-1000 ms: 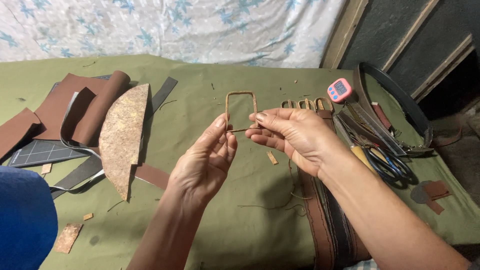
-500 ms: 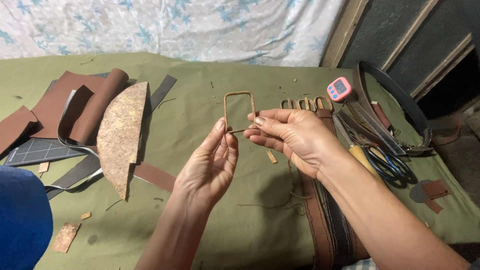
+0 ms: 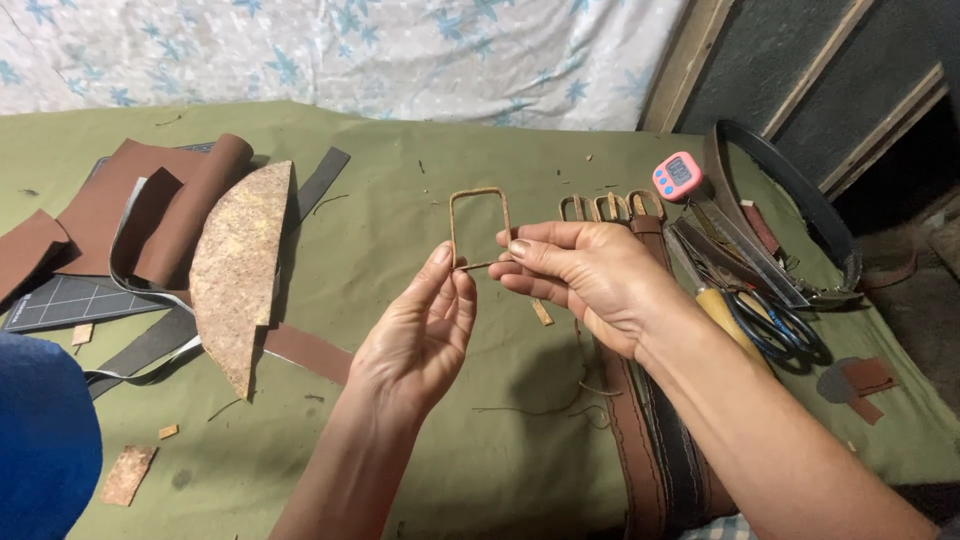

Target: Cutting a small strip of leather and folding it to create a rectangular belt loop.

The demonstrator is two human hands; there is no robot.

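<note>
Buckle frame (image 3: 479, 228), thin rusty wire rectangle, pinched at its lower bar between left hand (image 3: 420, 335) and right hand (image 3: 585, 280), raised off the green cloth (image 3: 400, 210) for inspection. Leather belts (image 3: 640, 440) lie under right wrist.

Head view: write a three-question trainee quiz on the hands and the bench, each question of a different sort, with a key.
1. True or false: both hands pinch the buckle frame by its lower edge.
2. What lies right of the pink timer? A) cutting mat B) black belt loop C) cork piece
3. Fill in: the scissors have ____ handles.

Key
1. True: left thumb and fingers at the lower left corner, right hand at the lower right, frame upright over the green cloth.
2. B: the black belt loop; the mat and cork piece are far left.
3. Blue.
</note>
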